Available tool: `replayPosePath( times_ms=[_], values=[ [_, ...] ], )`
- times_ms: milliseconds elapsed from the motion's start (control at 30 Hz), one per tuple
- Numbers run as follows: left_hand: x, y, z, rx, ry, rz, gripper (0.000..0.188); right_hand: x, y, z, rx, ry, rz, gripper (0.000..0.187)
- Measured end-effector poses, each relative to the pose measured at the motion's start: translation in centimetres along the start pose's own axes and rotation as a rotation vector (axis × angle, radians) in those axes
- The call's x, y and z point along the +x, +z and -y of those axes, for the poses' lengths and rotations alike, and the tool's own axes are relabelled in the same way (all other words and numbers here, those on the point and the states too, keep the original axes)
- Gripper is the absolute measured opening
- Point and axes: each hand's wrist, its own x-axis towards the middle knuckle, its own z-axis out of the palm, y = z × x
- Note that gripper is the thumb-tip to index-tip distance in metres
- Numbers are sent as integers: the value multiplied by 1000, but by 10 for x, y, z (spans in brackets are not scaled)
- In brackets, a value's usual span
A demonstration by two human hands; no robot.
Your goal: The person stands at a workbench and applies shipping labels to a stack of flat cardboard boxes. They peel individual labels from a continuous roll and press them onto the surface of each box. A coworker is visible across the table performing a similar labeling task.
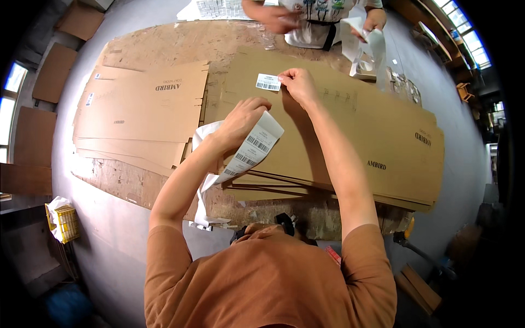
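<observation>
My left hand (243, 121) is closed on a long strip of white barcode labels (258, 143), which hangs down past my wrist toward the table's near edge. Between the thumb and fingers of my right hand (299, 85) is the right edge of a single white barcode label (268, 82). That label lies at or just above the top sheet of a stack of flat brown cardboard boxes (328, 136); whether it touches is hard to tell. Both forearms reach over this stack.
Another stack of flat cardboard boxes (147, 109), a few with white labels, lies at the left on the worn wooden table (164, 46). Across the table, a person (317, 27) holds a white strip (363, 41). A yellow basket (66, 224) stands at the left.
</observation>
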Motion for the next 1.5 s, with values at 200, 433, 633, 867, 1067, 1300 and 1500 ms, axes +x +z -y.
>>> replayPosePath(
  times_ms=[200,433,633,867,1067,1300,1500],
  values=[
    [9,12,16,92,-11,-103,20,-3,-2,14,-61,-11,23,13],
    [13,9,18,49,-12,-182,20,-3,-7,14,221,104,40,12],
    [16,9,14,114,-2,-168,21,-3,0,16,-8,0,40,13],
    [14,18,24,263,-24,-77,24,-6,5,21,-173,-87,-35,14],
    [14,24,19,326,-49,-58,20,-28,14,44,-617,-99,-172,32],
    [21,58,45,410,-202,-82,29,-94,-75,-8,-534,-54,-324,31],
    [47,65,-27,106,-120,32,38,-221,-305,-126,-790,273,-828,40]
  ],
)
